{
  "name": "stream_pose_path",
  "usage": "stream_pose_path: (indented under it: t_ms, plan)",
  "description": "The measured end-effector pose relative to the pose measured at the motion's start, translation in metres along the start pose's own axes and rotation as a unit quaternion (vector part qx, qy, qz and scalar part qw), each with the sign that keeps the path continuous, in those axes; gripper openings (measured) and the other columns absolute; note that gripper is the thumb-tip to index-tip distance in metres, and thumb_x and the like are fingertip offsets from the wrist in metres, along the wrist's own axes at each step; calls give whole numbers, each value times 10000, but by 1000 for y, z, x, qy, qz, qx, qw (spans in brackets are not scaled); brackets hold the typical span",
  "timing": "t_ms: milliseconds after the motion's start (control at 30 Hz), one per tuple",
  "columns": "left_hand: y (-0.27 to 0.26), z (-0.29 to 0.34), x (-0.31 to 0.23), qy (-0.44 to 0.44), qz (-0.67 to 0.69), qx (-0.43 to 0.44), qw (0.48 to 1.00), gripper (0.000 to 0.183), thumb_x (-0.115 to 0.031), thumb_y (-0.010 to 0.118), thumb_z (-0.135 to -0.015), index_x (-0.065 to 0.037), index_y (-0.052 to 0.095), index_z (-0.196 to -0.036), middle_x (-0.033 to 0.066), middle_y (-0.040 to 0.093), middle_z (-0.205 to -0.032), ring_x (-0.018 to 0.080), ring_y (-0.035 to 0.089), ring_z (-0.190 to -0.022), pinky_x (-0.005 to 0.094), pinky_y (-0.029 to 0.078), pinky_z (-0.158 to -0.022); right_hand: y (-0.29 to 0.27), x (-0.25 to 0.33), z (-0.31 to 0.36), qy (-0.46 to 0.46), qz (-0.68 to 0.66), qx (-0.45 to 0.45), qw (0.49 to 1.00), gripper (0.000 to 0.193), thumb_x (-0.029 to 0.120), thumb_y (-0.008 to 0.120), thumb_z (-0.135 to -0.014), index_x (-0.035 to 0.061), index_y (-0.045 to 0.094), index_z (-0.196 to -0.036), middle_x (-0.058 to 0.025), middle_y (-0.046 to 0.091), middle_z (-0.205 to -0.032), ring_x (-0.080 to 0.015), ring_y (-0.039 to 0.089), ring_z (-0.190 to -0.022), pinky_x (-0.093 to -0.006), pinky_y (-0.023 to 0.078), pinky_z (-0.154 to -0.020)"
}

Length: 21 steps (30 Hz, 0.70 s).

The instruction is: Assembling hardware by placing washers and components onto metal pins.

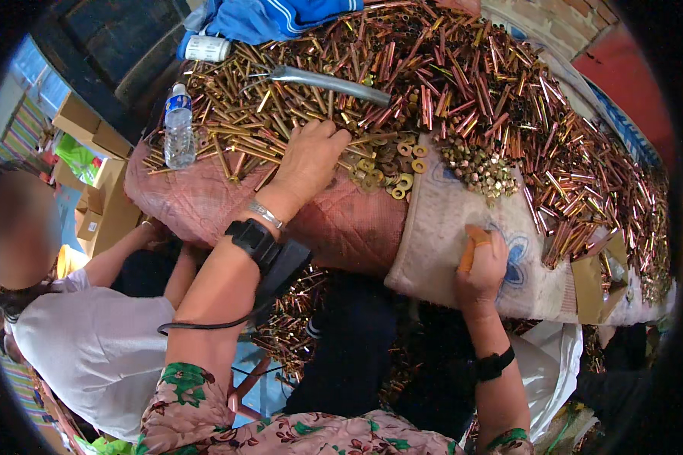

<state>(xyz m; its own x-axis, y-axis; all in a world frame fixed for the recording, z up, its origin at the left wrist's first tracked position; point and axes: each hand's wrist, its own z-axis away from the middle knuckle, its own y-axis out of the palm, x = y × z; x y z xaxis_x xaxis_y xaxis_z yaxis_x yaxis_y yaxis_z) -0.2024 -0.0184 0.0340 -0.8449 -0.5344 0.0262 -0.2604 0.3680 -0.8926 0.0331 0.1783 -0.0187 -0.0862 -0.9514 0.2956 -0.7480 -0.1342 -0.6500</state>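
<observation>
My left hand [311,155] reaches into a heap of long brass-coloured bolts [258,144], its fingers curled down among them. Whatever lies under its fingertips is hidden. Close to its right side is a small pile of flat brass washers [402,163]. Over a pale cloth with a blue pattern [440,220] is my right hand [484,265], closed, with an orange cover [467,256] on one finger. What it pinches, if anything, cannot be made out. Small metal nuts [478,168] lie on the cloth beyond it.
Reddish metal tubes [463,68] cover the table's far and right side. A grey metal tube tool [330,83] rests on the heap. At the left stand a water bottle [179,129] and a white container [207,48]. Another person [91,334] sits at my left.
</observation>
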Motion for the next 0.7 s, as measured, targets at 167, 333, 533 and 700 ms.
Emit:
stream_pose_path:
  t_ms: [167,333,533,700]
  plan:
    - [0,5,-12,-9,51,-5,999,288,43,514,-683,-44,579,-950,129,590,-890,324,536,-879,421,420,-781,2,-5,-3,-21,-59,11,998,191,0,548,-730,34,581,-915,-139,521,-812,-335,497,-721,-397,381,-626]
    - [-7,15,-13,-19,71,-98,993,85,-26,573,-739,-48,551,-818,113,599,-840,313,551,-827,390,437,-693,20,26,-35,-14,-175,20,984,146,24,555,-775,14,553,-921,-156,537,-821,-353,515,-741,-410,416,-651]
    - [-19,14,-37,-230,360,-151,892,68,-88,565,-839,-40,524,-865,64,554,-755,200,530,-650,287,429,-566,59,18,-78,3,-154,22,988,172,54,571,-782,-2,536,-941,-179,550,-868,-384,551,-814,-433,452,-699]
    - [-11,20,-43,-339,599,-153,709,140,-62,514,-860,-28,486,-993,31,525,-802,130,489,-698,243,410,-639,63,27,-95,52,-82,152,984,229,125,617,-770,17,549,-960,-184,541,-920,-394,556,-833,-447,451,-700]
